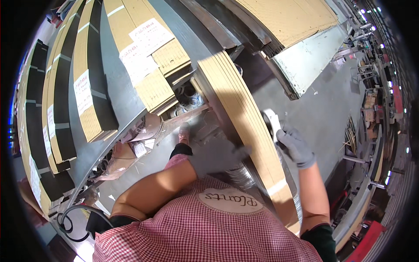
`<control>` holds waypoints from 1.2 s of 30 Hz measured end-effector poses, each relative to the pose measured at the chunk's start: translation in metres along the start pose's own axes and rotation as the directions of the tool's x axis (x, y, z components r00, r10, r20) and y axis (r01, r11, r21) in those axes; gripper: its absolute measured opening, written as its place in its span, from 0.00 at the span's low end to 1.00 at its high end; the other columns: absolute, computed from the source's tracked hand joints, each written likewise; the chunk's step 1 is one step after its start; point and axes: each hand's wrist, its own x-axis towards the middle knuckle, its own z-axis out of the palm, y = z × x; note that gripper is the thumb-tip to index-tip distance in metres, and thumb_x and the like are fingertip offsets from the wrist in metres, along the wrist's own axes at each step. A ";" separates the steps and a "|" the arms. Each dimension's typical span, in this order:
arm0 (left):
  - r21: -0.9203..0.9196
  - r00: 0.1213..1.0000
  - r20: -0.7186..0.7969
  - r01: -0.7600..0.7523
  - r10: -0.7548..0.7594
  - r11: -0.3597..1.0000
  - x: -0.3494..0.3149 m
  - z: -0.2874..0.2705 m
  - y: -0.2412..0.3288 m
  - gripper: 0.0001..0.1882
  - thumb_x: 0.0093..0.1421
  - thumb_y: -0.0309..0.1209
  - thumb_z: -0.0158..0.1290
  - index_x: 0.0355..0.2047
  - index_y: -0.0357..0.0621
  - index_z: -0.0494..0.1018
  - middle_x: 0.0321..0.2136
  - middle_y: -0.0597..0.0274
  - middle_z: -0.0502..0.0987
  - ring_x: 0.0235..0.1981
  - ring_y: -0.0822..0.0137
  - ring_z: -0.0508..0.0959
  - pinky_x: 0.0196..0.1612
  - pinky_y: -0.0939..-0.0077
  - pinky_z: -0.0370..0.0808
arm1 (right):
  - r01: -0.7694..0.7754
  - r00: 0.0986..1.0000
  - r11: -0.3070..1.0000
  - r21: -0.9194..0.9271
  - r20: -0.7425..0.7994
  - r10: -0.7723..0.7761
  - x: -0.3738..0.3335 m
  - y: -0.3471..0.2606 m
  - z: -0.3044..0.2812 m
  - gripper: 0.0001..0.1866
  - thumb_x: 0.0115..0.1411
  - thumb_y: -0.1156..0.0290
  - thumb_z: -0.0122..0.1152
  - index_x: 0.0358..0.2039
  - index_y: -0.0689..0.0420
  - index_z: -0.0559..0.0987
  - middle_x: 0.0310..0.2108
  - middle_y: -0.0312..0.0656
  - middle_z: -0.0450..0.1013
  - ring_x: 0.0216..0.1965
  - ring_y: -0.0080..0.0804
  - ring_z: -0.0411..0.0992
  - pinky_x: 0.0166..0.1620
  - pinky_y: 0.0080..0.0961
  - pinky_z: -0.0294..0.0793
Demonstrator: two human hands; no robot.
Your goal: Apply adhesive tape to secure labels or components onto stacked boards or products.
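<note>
In front of me a long stack of thin tan strips (244, 109) with a dark side slants from the far middle to near my right side. A white tape band (276, 187) crosses its near part. My right hand (297, 147), in a grey glove, is closed around a roll of white tape (271, 122) at the right side of the stack. My left hand (218, 157), also in a grey glove, is beside the dark left side of the stack. Motion smears it, so its fingers and any touch on the stack are unclear.
Several taped bundles of tan strips, one a long bundle (87, 83), lie on a grey table (126, 94) at left, some with paper labels (150, 35). More tan sheets (297, 19) rest on a metal-edged surface at far right. Scraps and boxes sit under the table.
</note>
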 end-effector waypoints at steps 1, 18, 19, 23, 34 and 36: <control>-0.097 0.976 -0.202 -0.098 0.077 0.990 0.003 -0.002 -0.007 0.39 0.67 0.61 0.33 0.31 0.35 0.79 0.31 0.41 0.79 0.38 0.44 0.79 0.48 0.56 0.73 | 0.048 0.989 0.993 0.104 -0.142 -0.033 0.006 0.004 0.017 0.16 0.67 0.58 0.53 0.42 0.59 0.74 0.36 0.31 0.71 0.36 0.17 0.65 0.41 0.21 0.66; -0.119 0.976 -0.216 -0.045 0.018 0.992 -0.026 0.012 -0.026 0.42 0.66 0.63 0.32 0.30 0.32 0.79 0.28 0.40 0.79 0.36 0.45 0.80 0.47 0.58 0.74 | 0.187 0.975 0.971 0.147 -0.147 -0.165 0.010 0.024 0.061 0.16 0.63 0.66 0.58 0.47 0.60 0.71 0.47 0.34 0.69 0.45 0.19 0.62 0.51 0.22 0.61; -0.153 0.980 -0.199 -0.028 -0.003 0.988 -0.024 0.010 -0.030 0.41 0.66 0.61 0.34 0.30 0.33 0.79 0.27 0.41 0.79 0.35 0.46 0.80 0.46 0.59 0.74 | 0.176 0.973 0.968 0.177 -0.181 -0.144 0.017 0.020 0.065 0.14 0.63 0.66 0.58 0.46 0.60 0.72 0.47 0.34 0.69 0.43 0.19 0.62 0.48 0.21 0.62; 0.563 0.621 -0.505 -0.290 0.600 0.774 -0.009 -0.005 -0.091 0.27 0.68 0.48 0.45 0.36 0.30 0.77 0.28 0.46 0.80 0.34 0.56 0.80 0.44 0.66 0.75 | 0.126 0.976 0.983 0.135 -0.194 -0.099 0.049 -0.015 0.056 0.12 0.64 0.66 0.56 0.43 0.60 0.72 0.47 0.36 0.69 0.36 0.18 0.61 0.39 0.19 0.64; 0.048 0.736 -0.614 -0.327 0.286 0.944 -0.088 -0.057 0.018 0.14 0.59 0.39 0.58 0.24 0.41 0.77 0.19 0.57 0.76 0.19 0.65 0.76 0.25 0.71 0.73 | 0.510 0.845 0.262 -0.819 0.421 -0.329 0.029 -0.145 0.071 0.06 0.53 0.67 0.62 0.30 0.54 0.79 0.33 0.44 0.75 0.39 0.40 0.74 0.51 0.41 0.72; 0.281 0.759 -0.456 -0.374 0.466 0.884 -0.102 -0.054 0.012 0.13 0.59 0.38 0.58 0.25 0.41 0.77 0.19 0.56 0.76 0.19 0.65 0.76 0.26 0.72 0.74 | 0.662 0.747 0.437 -0.609 0.497 -0.441 0.023 -0.155 0.088 0.06 0.51 0.66 0.63 0.30 0.51 0.80 0.27 0.39 0.75 0.37 0.36 0.75 0.54 0.45 0.70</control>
